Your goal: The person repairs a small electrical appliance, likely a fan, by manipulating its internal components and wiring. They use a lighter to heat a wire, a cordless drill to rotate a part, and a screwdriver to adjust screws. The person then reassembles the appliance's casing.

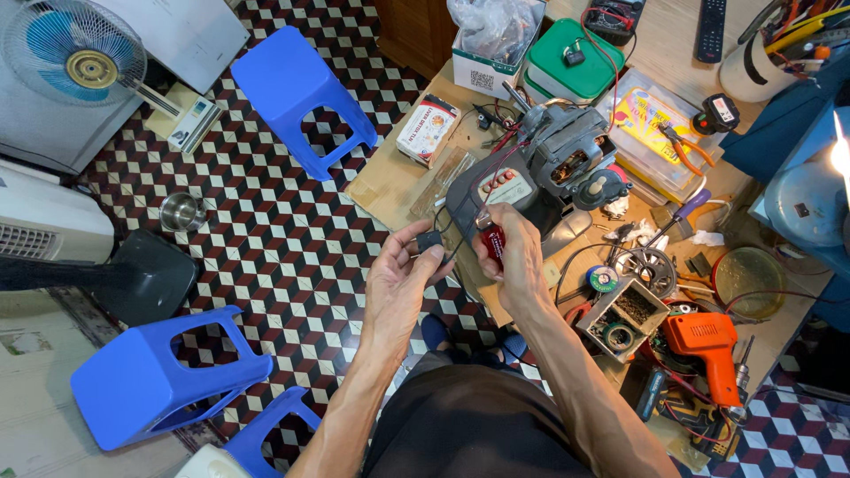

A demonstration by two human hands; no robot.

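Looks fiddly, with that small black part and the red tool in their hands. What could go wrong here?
The black part sits only in the left hand's fingertips, out past the table edge; it might drop to the floor. Its wires run back toward the motor, so a tug could strain them. The red tool in the right hand might slip.

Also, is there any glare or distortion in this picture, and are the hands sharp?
Head view: strong white glare from a lamp at the right edge; wide-lens bending curves the floor tiles; left hand and right hand are fairly sharp.
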